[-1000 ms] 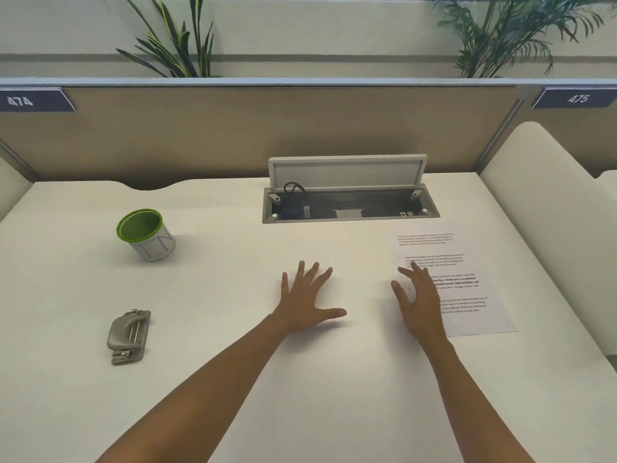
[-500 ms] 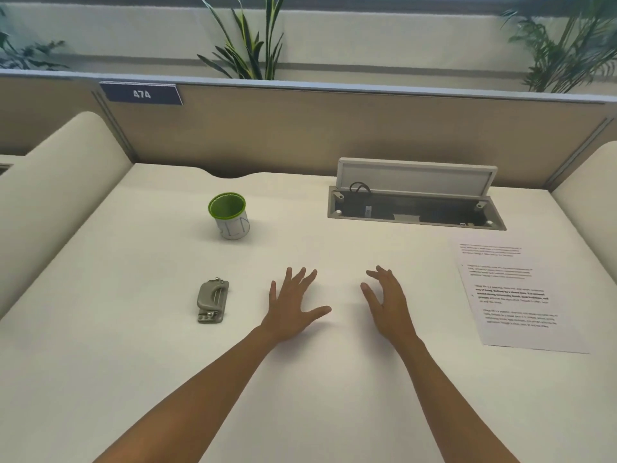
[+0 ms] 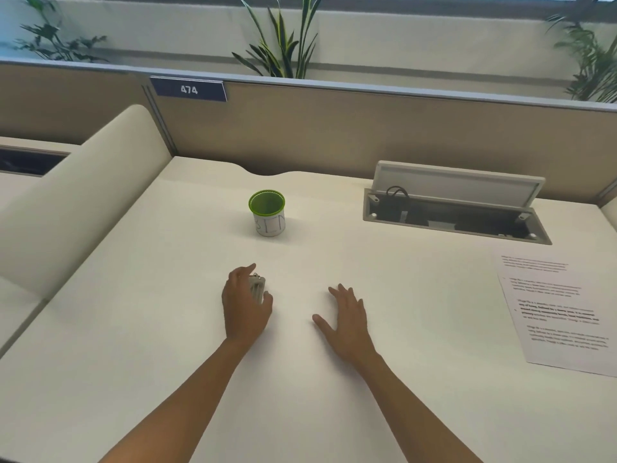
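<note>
1. Through the head camera I see the left hand (image 3: 245,307) lying over the small grey metal tool (image 3: 257,289). Both are on the white surface (image 3: 200,362), straight on my side of the green-rimmed cup (image 3: 267,212) and near it.
2. The left fingers (image 3: 242,272) curl round the tool's far and left edges and the thumb presses its right edge, so this hand grips the tool. Only the tool's far end and a narrow strip of it show past the hand.
3. I cannot tell whether the tool rests on the surface or is raised off it.
4. The right hand (image 3: 347,320) is to the right of the cup and nearer to me than it. It is palm down at the surface with its fingers straight and spread, holding nothing, and it is apart from the left hand.
5. The cup stands upright with handwriting on its white wall, touching neither hand.
6. Well to the cup's right, a cable hatch (image 3: 457,222) is set into the surface with its lid raised.
7. A printed sheet (image 3: 561,315) lies flat, farther right of the cup and nearer to me than the hatch.
8. Behind the cup, the beige partition carries a blue label (image 3: 189,90) reading 474.
</note>
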Tool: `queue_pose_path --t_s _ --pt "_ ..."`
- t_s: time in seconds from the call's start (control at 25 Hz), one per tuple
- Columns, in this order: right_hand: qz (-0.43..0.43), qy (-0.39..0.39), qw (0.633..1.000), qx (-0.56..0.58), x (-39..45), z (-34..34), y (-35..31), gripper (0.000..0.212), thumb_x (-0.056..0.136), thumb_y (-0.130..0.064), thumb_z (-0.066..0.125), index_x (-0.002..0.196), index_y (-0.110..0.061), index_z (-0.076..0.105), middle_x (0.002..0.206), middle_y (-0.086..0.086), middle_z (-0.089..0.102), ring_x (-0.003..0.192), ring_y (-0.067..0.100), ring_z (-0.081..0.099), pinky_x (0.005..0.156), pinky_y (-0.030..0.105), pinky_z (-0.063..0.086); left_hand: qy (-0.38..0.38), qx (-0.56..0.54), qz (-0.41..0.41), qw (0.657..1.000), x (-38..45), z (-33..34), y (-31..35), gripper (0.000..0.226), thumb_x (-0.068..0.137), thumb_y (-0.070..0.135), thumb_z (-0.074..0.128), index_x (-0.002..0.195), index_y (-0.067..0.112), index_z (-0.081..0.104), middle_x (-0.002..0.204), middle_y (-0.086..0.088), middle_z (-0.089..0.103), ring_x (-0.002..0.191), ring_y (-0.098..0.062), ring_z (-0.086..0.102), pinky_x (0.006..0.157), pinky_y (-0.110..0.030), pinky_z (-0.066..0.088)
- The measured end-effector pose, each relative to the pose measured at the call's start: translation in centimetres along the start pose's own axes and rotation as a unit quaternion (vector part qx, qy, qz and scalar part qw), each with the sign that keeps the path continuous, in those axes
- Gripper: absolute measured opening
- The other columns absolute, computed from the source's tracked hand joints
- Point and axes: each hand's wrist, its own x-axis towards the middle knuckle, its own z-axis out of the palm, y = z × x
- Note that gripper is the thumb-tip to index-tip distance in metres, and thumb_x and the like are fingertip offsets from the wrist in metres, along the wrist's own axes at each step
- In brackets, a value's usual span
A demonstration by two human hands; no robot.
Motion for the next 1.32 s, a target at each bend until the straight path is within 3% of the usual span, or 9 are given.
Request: queue_pose_path --t_s 0.2,0.36,0.52,0.68,0.84,1.0,1.16,1.24,1.32 --pt "-0.032 -0.016 0.992 -0.118 -0.5 0.9 0.2 0.081 0.096 -0.068 0.033 0.161 -0.022 0.018 0.172 0.001 -0.001 0.159 0.024 -0.009 0.127 0.043 -0.011 -0.003 -0.028 -0.122 0.992 1.2 -0.8 -1.6 0.053 0.082 0.030 0.076 0.128 0.015 0.054 0.131 -0.003 0.050 0.117 -0.024 0.053 0.091 -0.041 0.049" --pt "-0.027 -0.038 0.985 -0.163 -0.4 0.8 0.1 0.082 0.098 -0.067 0.029 0.163 -0.021 0.011 0.172 0.004 -0.008 0.158 0.027 -0.014 0.127 0.047 -0.011 -0.002 -0.066 -0.199 0.978 1.4 -0.7 -2.3 0.028 0.083 0.026 0.075 0.107 0.015 0.064 0.115 -0.004 0.062 0.103 -0.025 0.061 0.075 -0.032 0.046" --pt "-0.017 -0.061 0.982 -0.179 -0.1 0.6 -0.1 0.081 0.099 -0.066 0.029 0.163 -0.022 0.006 0.171 0.004 -0.012 0.157 0.028 -0.017 0.127 0.049 -0.012 -0.004 -0.057 -0.241 0.969 2.3 -1.1 -1.5 0.021 0.079 0.023 0.076 0.096 0.012 0.070 0.092 -0.002 0.069 0.079 -0.024 0.064 0.065 -0.028 0.047" --pt "-0.007 -0.079 0.978 -0.192 0.1 0.5 -0.2 0.081 0.099 -0.067 0.027 0.163 -0.024 0.001 0.171 0.004 -0.016 0.157 0.028 -0.019 0.127 0.049 -0.012 -0.027 -0.046 -0.237 0.970 2.9 -1.7 -1.2 0.017 0.078 0.024 0.079 0.085 0.016 0.066 0.082 0.001 0.068 0.074 -0.023 0.065 0.053 -0.023 0.044" --pt "-0.001 -0.094 0.977 -0.189 0.3 0.4 -0.2 0.082 0.098 -0.068 0.028 0.163 -0.025 0.000 0.170 0.003 -0.018 0.157 0.028 -0.020 0.126 0.049 -0.013 -0.045 -0.083 -0.270 0.958 3.7 -2.6 -2.2 0.017 0.078 0.020 0.080 0.089 0.014 0.069 0.085 -0.004 0.071 0.077 -0.024 0.069 0.064 -0.029 0.055" --pt "0.000 -0.096 0.976 -0.193 0.3 0.5 0.0 0.083 0.098 -0.068 0.028 0.163 -0.025 0.000 0.170 0.003 -0.018 0.156 0.028 -0.021 0.126 0.050 -0.013 -0.031 -0.147 -0.321 0.935 5.0 -4.2 -3.8 0.015 0.084 0.017 0.078 0.095 0.008 0.073 0.075 -0.002 0.069 0.064 -0.013 0.063 0.055 -0.024 0.048" --pt "0.000 -0.095 0.977 -0.193 0.5 0.7 0.0 0.083 0.098 -0.069 0.028 0.163 -0.025 0.000 0.170 0.003 -0.018 0.156 0.028 -0.020 0.126 0.049 -0.013 -0.043 -0.230 -0.344 0.909 5.5 -5.5 -5.0 0.011 0.091 0.007 0.070 0.094 -0.002 0.073 0.069 -0.010 0.064 0.066 -0.024 0.060 0.082 -0.041 0.057" --pt "0.000 -0.094 0.976 -0.198 0.5 0.7 0.1 0.083 0.097 -0.070 0.027 0.163 -0.025 0.000 0.170 0.003 -0.018 0.157 0.028 -0.020 0.126 0.049 -0.013 -0.043 -0.226 -0.323 0.918 5.4 -5.8 -5.0 0.011 0.090 0.012 0.071 0.092 0.002 0.073 0.070 -0.008 0.066 0.064 -0.019 0.063 0.075 -0.034 0.056" --pt "-0.001 -0.092 0.976 -0.198 0.6 0.8 0.2 0.084 0.097 -0.070 0.026 0.163 -0.025 0.000 0.170 0.003 -0.017 0.157 0.028 -0.020 0.126 0.050 -0.013 -0.040 -0.160 -0.288 0.943 5.1 -5.8 -4.7 0.009 0.087 0.016 0.073 0.092 0.009 0.072 0.070 -0.001 0.070 0.053 -0.005 0.067 0.057 -0.021 0.053"
